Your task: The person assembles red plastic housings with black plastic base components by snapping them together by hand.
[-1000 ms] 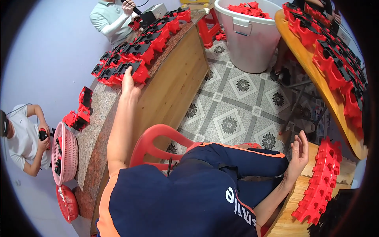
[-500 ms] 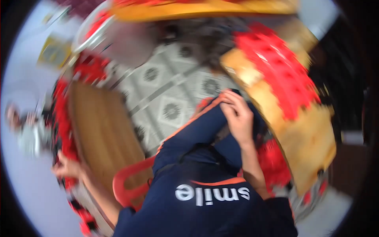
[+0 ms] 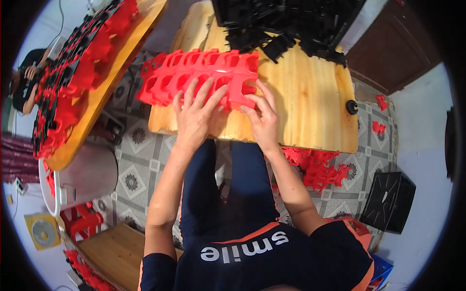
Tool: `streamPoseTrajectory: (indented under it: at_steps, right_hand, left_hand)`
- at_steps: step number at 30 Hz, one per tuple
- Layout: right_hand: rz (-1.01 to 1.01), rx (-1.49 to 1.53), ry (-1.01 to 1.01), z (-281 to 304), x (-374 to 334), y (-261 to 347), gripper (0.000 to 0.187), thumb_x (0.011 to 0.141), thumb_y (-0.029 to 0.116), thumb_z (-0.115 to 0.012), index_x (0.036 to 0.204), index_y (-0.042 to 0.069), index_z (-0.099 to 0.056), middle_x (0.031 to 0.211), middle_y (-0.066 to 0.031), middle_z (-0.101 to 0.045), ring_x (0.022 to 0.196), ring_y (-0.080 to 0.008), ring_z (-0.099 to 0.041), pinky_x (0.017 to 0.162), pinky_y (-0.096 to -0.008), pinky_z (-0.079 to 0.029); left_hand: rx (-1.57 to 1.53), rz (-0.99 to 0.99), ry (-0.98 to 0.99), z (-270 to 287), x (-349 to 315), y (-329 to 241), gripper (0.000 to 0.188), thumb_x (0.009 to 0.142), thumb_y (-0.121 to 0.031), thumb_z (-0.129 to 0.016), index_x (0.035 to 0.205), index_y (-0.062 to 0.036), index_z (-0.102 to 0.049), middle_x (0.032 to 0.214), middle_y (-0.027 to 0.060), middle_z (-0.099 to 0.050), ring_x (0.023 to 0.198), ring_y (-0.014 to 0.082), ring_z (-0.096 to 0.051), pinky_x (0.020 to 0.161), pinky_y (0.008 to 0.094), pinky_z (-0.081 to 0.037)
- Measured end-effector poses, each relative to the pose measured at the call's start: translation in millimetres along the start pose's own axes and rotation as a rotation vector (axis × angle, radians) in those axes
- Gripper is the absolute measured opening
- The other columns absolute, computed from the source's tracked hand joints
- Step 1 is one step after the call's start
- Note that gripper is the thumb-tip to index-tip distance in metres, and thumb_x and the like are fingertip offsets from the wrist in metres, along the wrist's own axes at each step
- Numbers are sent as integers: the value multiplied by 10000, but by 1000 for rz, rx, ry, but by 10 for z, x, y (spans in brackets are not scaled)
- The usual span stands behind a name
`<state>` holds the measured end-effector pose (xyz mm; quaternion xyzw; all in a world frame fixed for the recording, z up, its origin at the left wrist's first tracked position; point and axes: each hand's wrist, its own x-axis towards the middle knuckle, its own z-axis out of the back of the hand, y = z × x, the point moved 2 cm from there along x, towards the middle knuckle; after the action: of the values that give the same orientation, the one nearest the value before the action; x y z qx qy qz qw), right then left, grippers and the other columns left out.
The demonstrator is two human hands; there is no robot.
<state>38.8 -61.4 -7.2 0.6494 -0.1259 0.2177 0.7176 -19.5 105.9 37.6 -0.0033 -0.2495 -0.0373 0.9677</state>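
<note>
1. on left part of wooden table [image 3: 310, 106]: locate red row [image 3: 199, 65].
2. across row: note left hand [image 3: 194, 123], spread open.
3. at row's right end: note right hand [image 3: 266, 121], gripping it.
4. behind row: note black parts [image 3: 279, 46].
5. on tiled floor [image 3: 131, 182]: note bin [image 3: 92, 169], left; black box [image 3: 388, 201], right.

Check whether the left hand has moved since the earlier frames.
Yes, toward the wooden table: a second ago the left hand was well left of it; now it touches the red plastic parts lying on top.

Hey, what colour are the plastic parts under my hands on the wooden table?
The plastic parts are bright red, showing best in the head view.
</note>
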Motion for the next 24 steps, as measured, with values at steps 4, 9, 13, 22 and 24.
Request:
streamPoseTrajectory:
  at_steps: [4, 9, 13, 22, 24]
  right_hand:
    - [-216, 221, 7, 577, 6, -72, 257, 909, -53, -590, 1166, -56, -579, 1296, -134, -586, 1091, -156, -597, 933, -280, -504]
    - [510, -392, 297, 982, -161, 735, 285, 775, 78, -751, 1043, 34, -664, 1133, -135, -663, 932, -268, -668, 749, -364, -552]
    - [584, 79, 742, 1052, 231, 585, 210, 817, 199, -743, 964, 56, -695, 911, -58, -694, 819, -208, -666, 702, -325, -525]
    - [223, -1298, 32, 522, 2269, -866, 400, 848, 177, -683, 1213, 36, -600, 1141, -164, -635, 1076, -323, -562, 913, -418, -460]
    - [159, -1343, 167, 477, 2244, -831, 446, 796, 205, -736, 1185, 49, -582, 1119, -147, -607, 993, -319, -549, 872, -430, -460]
  left_hand:
    - [-50, -2, -5, 0, 54, -35, 548, 855, -311, -665, 1380, -237, -523, 1436, 66, -457, 1363, 316, -365, 1096, 499, -236]
    - [-1352, 391, 17, 372, 15, -679, 1080, 772, -341, -803, 1546, -109, -86, 1379, 179, -437, 1228, 284, -472, 1013, 434, -396]
    - [-1970, 756, 213, 210, -84, -905, 991, 764, -100, -783, 1497, -82, -116, 1341, 135, -458, 1196, 228, -506, 1024, 396, -421]
    - [-2274, 671, 335, 4, -848, -956, 1038, 716, -186, -839, 1494, -87, -159, 1382, 142, -442, 1270, 251, -467, 1076, 416, -377]
    - [-2376, 740, 293, 89, -878, -954, 1109, 736, -251, -841, 1528, -140, -73, 1402, 153, -421, 1289, 268, -456, 1084, 420, -372]
